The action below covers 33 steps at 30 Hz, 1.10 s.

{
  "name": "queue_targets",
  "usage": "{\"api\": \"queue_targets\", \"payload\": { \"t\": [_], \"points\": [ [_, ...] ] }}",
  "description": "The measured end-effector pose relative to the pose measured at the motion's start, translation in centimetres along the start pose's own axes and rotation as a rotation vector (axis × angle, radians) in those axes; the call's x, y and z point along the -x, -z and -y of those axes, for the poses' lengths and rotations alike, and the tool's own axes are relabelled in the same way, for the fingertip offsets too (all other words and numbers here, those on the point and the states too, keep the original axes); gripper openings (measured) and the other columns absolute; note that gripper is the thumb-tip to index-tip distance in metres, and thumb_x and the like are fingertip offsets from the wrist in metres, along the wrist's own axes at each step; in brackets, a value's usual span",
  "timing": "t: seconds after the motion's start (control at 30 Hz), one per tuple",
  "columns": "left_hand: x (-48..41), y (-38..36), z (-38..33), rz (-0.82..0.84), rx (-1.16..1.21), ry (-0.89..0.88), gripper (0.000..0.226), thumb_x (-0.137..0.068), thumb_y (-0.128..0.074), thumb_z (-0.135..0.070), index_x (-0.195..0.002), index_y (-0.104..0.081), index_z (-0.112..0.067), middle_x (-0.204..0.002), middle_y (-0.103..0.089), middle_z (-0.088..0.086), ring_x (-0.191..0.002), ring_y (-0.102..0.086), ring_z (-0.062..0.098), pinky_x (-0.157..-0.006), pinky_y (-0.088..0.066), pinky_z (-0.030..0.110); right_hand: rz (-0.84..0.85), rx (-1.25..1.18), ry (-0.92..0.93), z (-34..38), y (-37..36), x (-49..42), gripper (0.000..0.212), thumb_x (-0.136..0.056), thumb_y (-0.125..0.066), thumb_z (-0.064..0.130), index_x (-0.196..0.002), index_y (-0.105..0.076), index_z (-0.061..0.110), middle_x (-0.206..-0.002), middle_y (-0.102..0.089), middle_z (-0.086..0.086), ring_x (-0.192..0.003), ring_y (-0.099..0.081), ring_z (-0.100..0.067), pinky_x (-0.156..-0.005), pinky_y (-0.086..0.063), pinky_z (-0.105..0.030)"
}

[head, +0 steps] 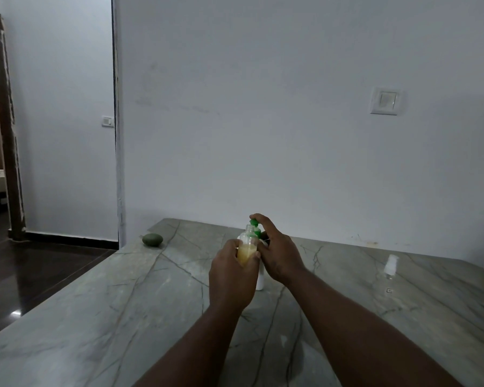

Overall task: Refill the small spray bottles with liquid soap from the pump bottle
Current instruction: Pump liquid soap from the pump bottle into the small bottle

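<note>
Left hand: the left hand (231, 272) was clamped on 1 small spray bottle (248, 244), with fingers and thumb wrapped around its lower part, and held it up above the table (123, 303).
Held spray bottle: it was clear and upright, with an open mouth, and yellow liquid filled about its lower half. Its mouth was just below the green pump head (254, 221).
Right hand: the right hand (274, 247) was curled over the green pump head, with the fingers on top of it.
Pump bottle: the white pump bottle (260, 277) stood on the table near the middle, just behind the left hand. Both hands hid most of it.
Second spray bottle: this 1 (389, 272) was clear with a white cap on, on the table at the right, well apart from the hands.
Green object: a round dark green thing (152, 239) lay at the far left of the table. I could not tell what it was.
Wall: a white switch plate (386, 101) was on it, far right.
</note>
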<state>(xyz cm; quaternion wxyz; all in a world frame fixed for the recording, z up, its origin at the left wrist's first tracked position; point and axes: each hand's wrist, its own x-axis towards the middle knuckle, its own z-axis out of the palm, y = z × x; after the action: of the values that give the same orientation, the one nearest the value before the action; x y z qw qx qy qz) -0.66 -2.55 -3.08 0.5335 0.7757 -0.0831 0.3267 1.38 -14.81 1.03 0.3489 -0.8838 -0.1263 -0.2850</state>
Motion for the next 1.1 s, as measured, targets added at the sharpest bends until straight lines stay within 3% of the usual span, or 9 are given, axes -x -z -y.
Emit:
{"api": "queue_targets", "payload": {
  "t": [0.4, 0.6, 0.8, 1.1],
  "points": [
    [-0.03, 0.17, -0.3, 0.001, -0.009, -0.002, 0.026, -0.094, -0.071, -0.04, -0.115, -0.063, -0.027, -0.092, -0.064, -0.014, -0.079, -0.062, 0.004, -0.063, -0.049, 0.019, 0.018, 0.025, 0.013, 0.66, 0.61, 0.62, 0.062, -0.105, -0.052, 0.024, -0.156, -0.027, 0.049, -0.134, -0.064, -0.002, -0.117, -0.062, -0.02, -0.097, -0.052, -0.038],
    [-0.14, 0.31, -0.4, 0.007, 0.002, 0.012, 0.028, -0.093, -0.071, -0.04, -0.116, -0.063, -0.026, -0.095, -0.067, -0.012, -0.083, -0.064, 0.007, -0.071, -0.059, 0.032, 0.005, 0.011, -0.003, 0.48, 0.4, 0.51, 0.06, -0.101, -0.054, 0.018, -0.147, -0.037, 0.052, -0.119, -0.069, 0.001, -0.107, -0.065, -0.018, -0.087, -0.053, -0.035],
    [0.07, 0.26, -0.42, 0.016, -0.008, 0.012, 0.021, -0.093, -0.072, -0.039, -0.109, -0.063, -0.028, -0.088, -0.064, -0.014, -0.078, -0.063, 0.005, -0.065, -0.055, 0.027, -0.009, 0.005, -0.027, 0.3, 0.04, 0.25, 0.049, -0.101, -0.057, 0.025, -0.14, -0.043, 0.051, -0.112, -0.07, 0.004, -0.103, -0.066, -0.015, -0.078, -0.047, -0.028],
    [0.18, 0.29, -0.71, 0.027, -0.006, 0.016, 0.027, -0.094, -0.071, -0.039, -0.116, -0.063, -0.026, -0.094, -0.066, -0.012, -0.082, -0.063, 0.006, -0.067, -0.054, 0.025, 0.005, 0.027, -0.013, 0.84, 0.67, 0.71, 0.065, -0.104, -0.052, 0.021, -0.155, -0.028, 0.052, -0.132, -0.065, 0.002, -0.113, -0.063, -0.017, -0.094, -0.053, -0.036]
  ]
}}
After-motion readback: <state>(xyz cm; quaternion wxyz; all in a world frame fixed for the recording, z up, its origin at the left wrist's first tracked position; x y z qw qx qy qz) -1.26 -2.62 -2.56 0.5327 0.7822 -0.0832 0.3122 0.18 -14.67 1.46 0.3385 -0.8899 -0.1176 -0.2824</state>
